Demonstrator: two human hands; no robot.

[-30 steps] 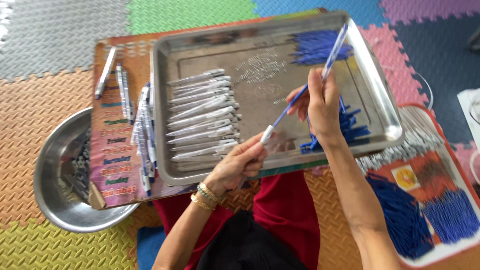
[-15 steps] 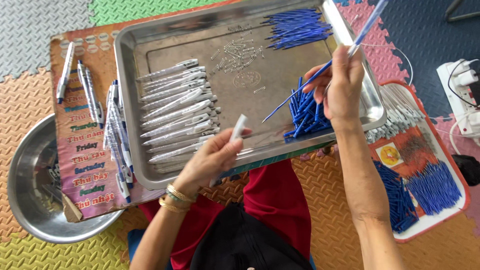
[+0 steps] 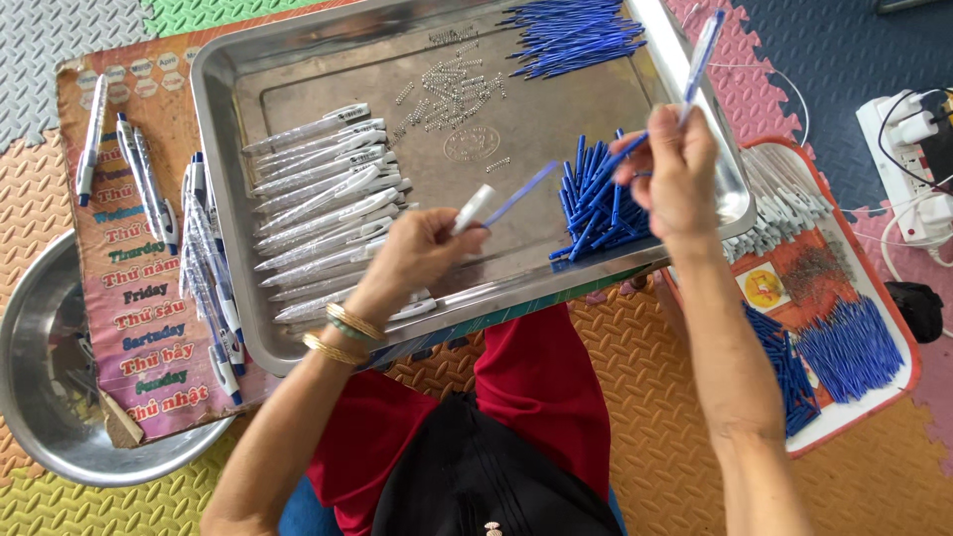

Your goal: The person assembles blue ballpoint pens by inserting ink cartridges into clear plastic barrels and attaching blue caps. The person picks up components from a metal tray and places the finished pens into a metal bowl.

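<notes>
From the head camera I look straight down on a big steel tray (image 3: 298,328) resting over the lap. My left hand (image 3: 417,253) sits above the tray's near edge, fingers curled shut around a white pen barrel (image 3: 473,209) with a thin blue refill (image 3: 521,194) sticking out of its far end. The barrel points up and to the right, toward the other hand, but is clear of it.

My right hand (image 3: 675,174) is raised over the right side of the tray. Its thumb and fingers pinch a finished pen (image 3: 700,55) that slants up past the tray's rim, and a second blue refill (image 3: 623,154) also runs from this grip down to the left.

Directly beneath that hand lies a loose heap of blue refills (image 3: 596,213) on the tray floor. A second bundle of refills (image 3: 571,35) lies at the far edge, and small metal springs (image 3: 452,89) are scattered near the middle. White pen barrels (image 3: 318,213) lie in a row along the left half.

Assembled pens (image 3: 204,268) lie on a printed board (image 3: 149,328) left of the tray, beside a round steel bowl (image 3: 30,397). To the right, a red-rimmed tray (image 3: 898,337) holds more blue parts.
</notes>
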